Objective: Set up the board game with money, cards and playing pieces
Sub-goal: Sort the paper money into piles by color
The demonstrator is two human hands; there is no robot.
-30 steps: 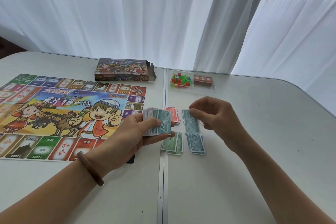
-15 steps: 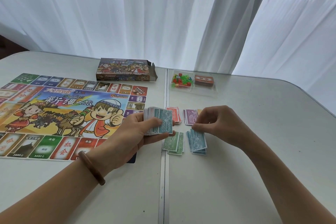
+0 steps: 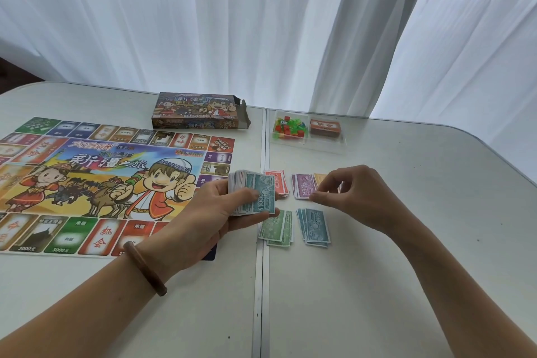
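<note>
L hand (image 3: 212, 212) grips play-money stack (image 3: 260, 197), thumb on top, right of game board (image 3: 101, 183). R hand (image 3: 354, 195) curled, fingertips (image 3: 315, 197) at purple bills (image 3: 303, 184) on desk (image 3: 377, 285); can't tell if pinching.

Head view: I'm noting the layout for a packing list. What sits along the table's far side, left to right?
Left to right: game box → playing pieces → card deck, the last two in a clear tray.

Notes (image 3: 260, 197) matt paper; board (image 3: 87, 183) glossy; box (image 3: 197, 110) cardboard; tray (image 3: 308, 149) clear plastic; bangle (image 3: 145, 269) smooth wood; worktop (image 3: 377, 299) matt; curtain (image 3: 232, 23) thin cloth.
</note>
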